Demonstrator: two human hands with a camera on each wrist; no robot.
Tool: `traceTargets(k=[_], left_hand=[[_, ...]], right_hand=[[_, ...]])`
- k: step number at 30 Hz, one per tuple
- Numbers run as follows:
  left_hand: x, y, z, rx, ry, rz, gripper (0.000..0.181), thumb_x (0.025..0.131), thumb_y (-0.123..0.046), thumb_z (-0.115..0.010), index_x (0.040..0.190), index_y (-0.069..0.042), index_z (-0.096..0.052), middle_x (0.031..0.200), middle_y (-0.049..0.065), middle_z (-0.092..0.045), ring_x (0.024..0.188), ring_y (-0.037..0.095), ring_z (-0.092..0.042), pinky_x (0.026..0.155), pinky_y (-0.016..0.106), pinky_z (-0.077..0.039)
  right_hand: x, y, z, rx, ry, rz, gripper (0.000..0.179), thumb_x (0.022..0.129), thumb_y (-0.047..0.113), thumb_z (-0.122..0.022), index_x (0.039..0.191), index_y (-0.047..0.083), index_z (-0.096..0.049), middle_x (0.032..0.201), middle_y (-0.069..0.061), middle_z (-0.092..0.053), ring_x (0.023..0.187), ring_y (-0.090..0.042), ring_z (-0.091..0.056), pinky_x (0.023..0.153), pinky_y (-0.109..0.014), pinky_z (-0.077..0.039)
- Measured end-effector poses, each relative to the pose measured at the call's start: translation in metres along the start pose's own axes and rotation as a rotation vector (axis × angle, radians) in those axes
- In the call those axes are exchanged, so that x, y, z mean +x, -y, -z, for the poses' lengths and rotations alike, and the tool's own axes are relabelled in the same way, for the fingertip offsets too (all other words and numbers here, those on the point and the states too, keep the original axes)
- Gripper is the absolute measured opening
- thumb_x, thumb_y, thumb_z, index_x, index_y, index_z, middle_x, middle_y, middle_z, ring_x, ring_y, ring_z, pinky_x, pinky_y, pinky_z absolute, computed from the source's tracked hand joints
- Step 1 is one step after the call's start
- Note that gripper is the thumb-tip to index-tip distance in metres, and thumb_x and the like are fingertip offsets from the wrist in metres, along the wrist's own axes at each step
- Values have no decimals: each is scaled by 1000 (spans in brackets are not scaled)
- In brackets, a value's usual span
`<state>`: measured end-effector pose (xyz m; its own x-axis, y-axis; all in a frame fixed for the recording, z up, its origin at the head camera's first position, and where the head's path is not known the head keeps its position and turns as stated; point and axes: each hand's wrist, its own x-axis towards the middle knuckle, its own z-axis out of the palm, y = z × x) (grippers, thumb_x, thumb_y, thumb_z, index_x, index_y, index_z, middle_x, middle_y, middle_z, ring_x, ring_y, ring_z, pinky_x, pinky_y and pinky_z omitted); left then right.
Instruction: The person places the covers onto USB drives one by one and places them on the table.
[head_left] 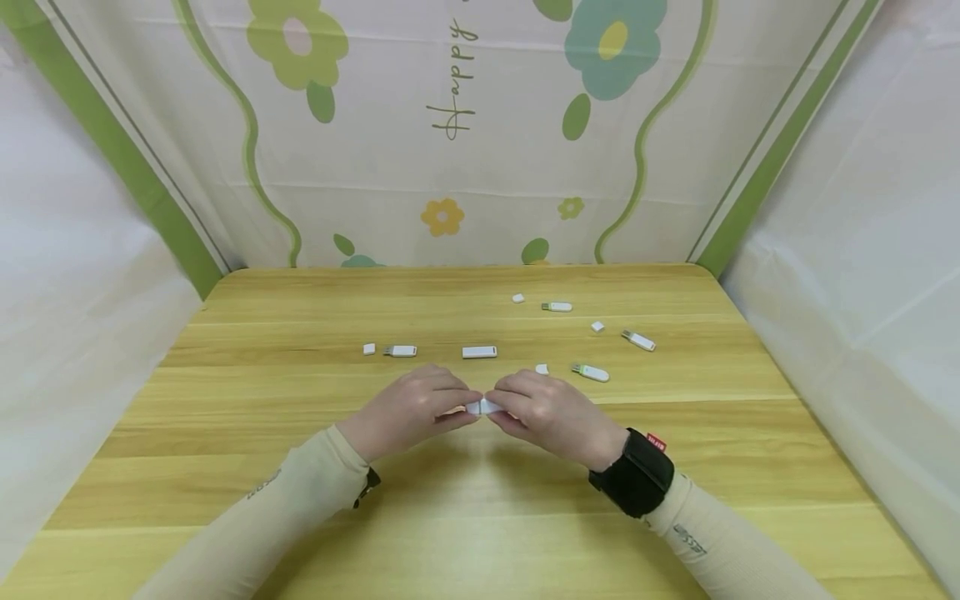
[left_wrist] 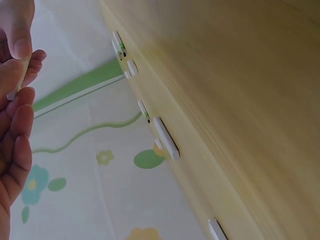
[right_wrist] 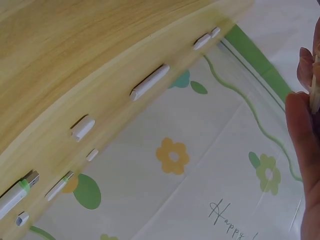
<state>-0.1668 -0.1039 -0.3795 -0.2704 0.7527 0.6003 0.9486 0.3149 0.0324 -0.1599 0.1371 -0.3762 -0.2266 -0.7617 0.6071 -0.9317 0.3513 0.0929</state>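
Observation:
A small white USB stick (head_left: 491, 407) is between both hands over the middle of the table, with a thin seam across it. My left hand (head_left: 411, 408) pinches its left end between thumb and fingers. The other end is gripped the same way by my right hand (head_left: 551, 415), and fingers hide much of the stick. Just beyond the hands lies a closed white USB stick (head_left: 480, 352). Close to the right hand are a loose white cap (head_left: 542, 368) and an uncapped USB stick (head_left: 594, 373) with a green collar.
On the wooden table (head_left: 247, 417), an uncapped stick (head_left: 402, 352) lies beside its cap (head_left: 369, 349) to the left. Farther right are two more uncapped sticks, one at the back (head_left: 558, 307), each near a small cap (head_left: 597, 327). A flowered cloth (head_left: 360, 150) hangs behind the table.

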Motion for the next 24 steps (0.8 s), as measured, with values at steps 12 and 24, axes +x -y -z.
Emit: traceTargets(k=[12, 24], left_hand=[[-4, 8, -2, 23, -45, 4, 28, 76, -17, -87, 98, -3, -77, 87, 0, -72, 79, 13, -65, 75, 22, -54], [1, 10, -2, 53, -25, 54, 24, 75, -17, -88, 92, -5, -77, 84, 1, -71, 76, 14, -64, 72, 25, -54]], right_hand=[[0, -3, -1, 42, 5, -19, 21, 78, 9, -84, 96, 3, -73, 91, -2, -67, 81, -12, -63, 72, -16, -53], [9, -9, -2, 28, 65, -72, 16, 82, 12, -82, 92, 4, -73, 88, -2, -66, 76, -10, -62, 65, -17, -52]])
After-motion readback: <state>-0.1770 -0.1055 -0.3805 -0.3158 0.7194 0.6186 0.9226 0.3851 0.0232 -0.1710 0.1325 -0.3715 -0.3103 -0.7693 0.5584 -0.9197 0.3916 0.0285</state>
